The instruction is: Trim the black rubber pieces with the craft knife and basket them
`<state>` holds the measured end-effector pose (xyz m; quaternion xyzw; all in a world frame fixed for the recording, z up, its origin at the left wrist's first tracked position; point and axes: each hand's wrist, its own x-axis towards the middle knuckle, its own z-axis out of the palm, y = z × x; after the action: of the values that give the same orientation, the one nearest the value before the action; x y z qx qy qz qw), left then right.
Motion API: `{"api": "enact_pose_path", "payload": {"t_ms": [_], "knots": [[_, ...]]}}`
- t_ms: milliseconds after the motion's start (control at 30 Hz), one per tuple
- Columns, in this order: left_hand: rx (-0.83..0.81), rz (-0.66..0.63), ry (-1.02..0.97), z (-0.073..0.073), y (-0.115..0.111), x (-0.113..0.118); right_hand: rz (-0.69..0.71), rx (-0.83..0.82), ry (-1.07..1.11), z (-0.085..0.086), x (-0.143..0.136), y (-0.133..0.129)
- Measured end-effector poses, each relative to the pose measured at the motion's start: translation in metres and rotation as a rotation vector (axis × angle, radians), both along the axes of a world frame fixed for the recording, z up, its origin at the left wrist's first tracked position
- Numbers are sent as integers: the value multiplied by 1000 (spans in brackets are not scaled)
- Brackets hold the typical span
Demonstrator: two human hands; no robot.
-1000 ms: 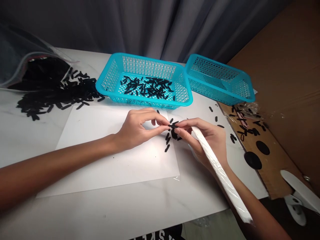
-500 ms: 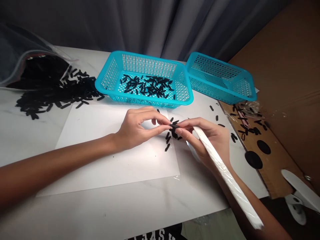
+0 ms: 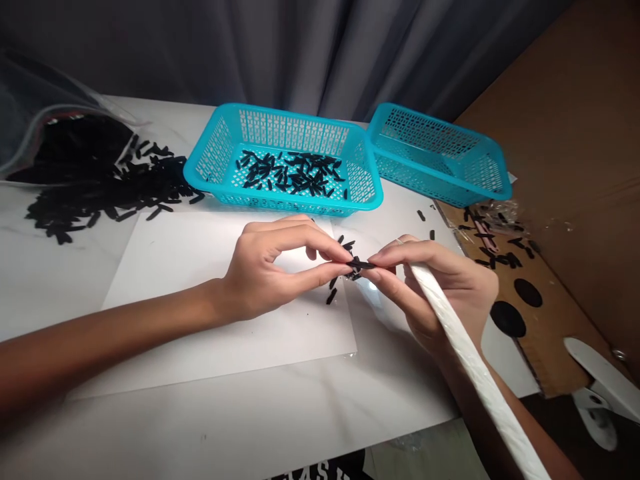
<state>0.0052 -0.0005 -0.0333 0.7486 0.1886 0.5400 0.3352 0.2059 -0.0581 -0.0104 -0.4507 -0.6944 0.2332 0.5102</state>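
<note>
Above the right part of a white sheet [image 3: 200, 333], a small dark strip-like piece [image 3: 361, 265] is held between both hands. My left hand [image 3: 275, 267] pinches its left end between thumb and forefinger. Thumb and forefinger of my right hand [image 3: 435, 287] close on the right end. A long white stick-like tool [image 3: 465, 353], wrapped in what looks like shiny tape or film, lies across the right hand and passes back over the forearm; its thin tip shows by the knuckles. Loose black pieces [image 3: 332, 296] lie on the sheet beneath the fingers.
A turquoise basket [image 3: 285, 200] with many black pieces stands behind the hands, another turquoise basket [image 3: 440, 187] to its right. A black heap [image 3: 110, 180] spills from a clear plastic bag [image 3: 30, 127] at left. Cardboard [image 3: 543, 347] at right bears black discs [image 3: 508, 319] and scraps.
Both hands have come slightly nearer me, the right one also moving right and turning, with the white tool swinging along. The dark piece stays pinched between them and shows more of its length.
</note>
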Motion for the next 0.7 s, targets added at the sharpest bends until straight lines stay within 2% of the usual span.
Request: {"api": "enact_pose_path", "payload": {"t_ms": [333, 533, 700], "knots": [[92, -9, 21, 13, -3, -2, 55, 105, 19, 3, 2, -1], [207, -45, 71, 20, -2, -5, 47, 259, -70, 3, 3, 1], [239, -50, 96, 23, -1, -6, 52, 374, -153, 7, 4, 0]]}}
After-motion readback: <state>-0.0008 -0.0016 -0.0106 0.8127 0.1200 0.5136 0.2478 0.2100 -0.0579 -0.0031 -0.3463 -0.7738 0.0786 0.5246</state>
